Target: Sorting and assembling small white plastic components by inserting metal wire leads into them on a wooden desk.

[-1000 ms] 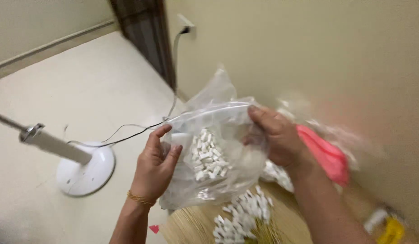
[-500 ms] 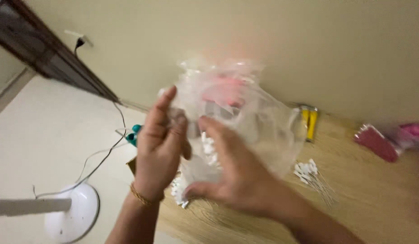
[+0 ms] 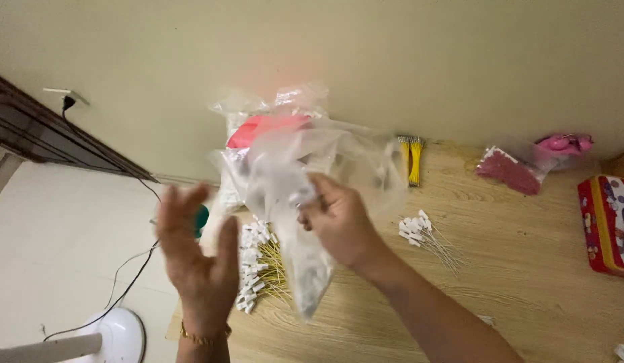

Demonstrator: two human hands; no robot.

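Above wooden table, clear bag pinched in right hand, apparently; left hand spread.

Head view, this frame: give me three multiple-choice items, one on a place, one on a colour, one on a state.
1. Where does the bundle of yellow ties lie?
A. on the floor by the fan base
B. on the table by the wall
C. inside the red tin

2. What colour is the bangle on the left wrist?
A. gold
B. blue
C. black

3. How does the left hand stand?
A. closed on the bag
B. flat on the table
C. open, off the bag

Answers:
1 B, the ties rest on the wooden table against the wall.
2 A, it shows gold.
3 C, its fingers are spread beside the clear plastic bag, which the right hand pinches.
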